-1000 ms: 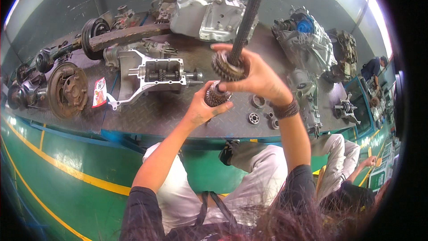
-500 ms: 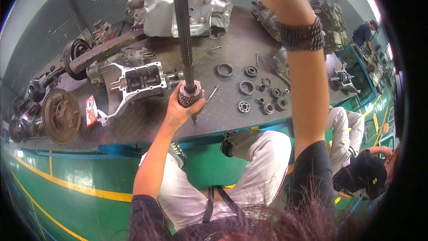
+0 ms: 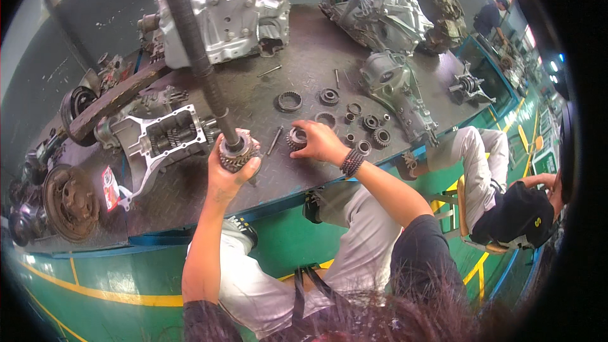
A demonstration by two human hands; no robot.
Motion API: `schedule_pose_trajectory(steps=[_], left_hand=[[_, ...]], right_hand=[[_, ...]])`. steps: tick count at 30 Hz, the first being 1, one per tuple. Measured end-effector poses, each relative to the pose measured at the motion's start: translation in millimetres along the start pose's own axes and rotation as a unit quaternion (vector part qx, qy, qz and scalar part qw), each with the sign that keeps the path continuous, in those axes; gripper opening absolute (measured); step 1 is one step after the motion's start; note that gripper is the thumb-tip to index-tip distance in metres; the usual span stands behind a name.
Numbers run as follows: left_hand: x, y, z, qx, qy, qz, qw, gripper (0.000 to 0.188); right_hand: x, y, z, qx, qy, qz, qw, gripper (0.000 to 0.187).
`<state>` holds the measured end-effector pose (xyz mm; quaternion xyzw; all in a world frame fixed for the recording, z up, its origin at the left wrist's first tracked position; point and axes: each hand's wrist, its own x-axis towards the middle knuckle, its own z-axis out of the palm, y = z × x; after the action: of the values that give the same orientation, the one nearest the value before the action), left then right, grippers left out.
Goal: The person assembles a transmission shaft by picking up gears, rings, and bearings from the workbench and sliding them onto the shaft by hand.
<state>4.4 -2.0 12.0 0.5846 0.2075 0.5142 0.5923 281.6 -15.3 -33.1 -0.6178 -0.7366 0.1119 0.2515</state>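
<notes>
My left hand [image 3: 228,174] is closed around a gear [image 3: 237,154] at the lower end of a long splined shaft [image 3: 193,41]. The shaft stands over the workbench with its top tilted away to the left. My right hand [image 3: 322,142] grips a small toothed gear [image 3: 296,139] by its rim, thumb and fingers on either side, at or just above the bench top; I cannot tell whether it touches. Between the hands lies a bolt [image 3: 275,140]. Beyond the right hand are a toothed ring [image 3: 289,101], a gear [image 3: 329,96] and a partly covered ring [image 3: 325,118].
Several small gears and rings [image 3: 381,138] lie to the right. An open gearbox housing [image 3: 166,138] and a rusty drum [image 3: 69,202] stand left. A large silver casing [image 3: 228,16] is at the back, a bell-shaped housing [image 3: 392,82] at right. A seated person [image 3: 506,215] is at far right.
My right hand has come down from above to the bench and now grips a gear. The shaft in my left hand has tipped leftward. The view has shifted, showing more at the right.
</notes>
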Motion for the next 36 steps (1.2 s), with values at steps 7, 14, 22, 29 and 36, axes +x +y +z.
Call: schedule_pose_trajectory(steps=[7, 14, 22, 29, 36], left_hand=[[-1, -4, -1, 0.028, -0.037, 0.007, 0.999, 0.063], [0, 6, -3, 0.038, -0.033, -0.003, 0.999, 0.062], [1, -5, 1, 0.015, -0.036, -0.001, 0.999, 0.063], [7, 1, 7, 0.027, -0.039, -0.004, 0.999, 0.061], [3, -3, 6, 0.014, -0.031, -0.025, 0.999, 0.057]], right_hand=[[-7, 15, 13, 0.017, -0.031, -0.044, 0.998, 0.084], [8, 28, -7, 0.067, 0.057, -0.078, 0.993, 0.071], [43, 134, -15, -0.117, 0.083, 0.151, 0.978, 0.064], [54, 130, -42, 0.256, 0.146, 0.173, 0.940, 0.051], [57, -23, -133, 0.805, -0.067, -0.040, 0.588, 0.060]])
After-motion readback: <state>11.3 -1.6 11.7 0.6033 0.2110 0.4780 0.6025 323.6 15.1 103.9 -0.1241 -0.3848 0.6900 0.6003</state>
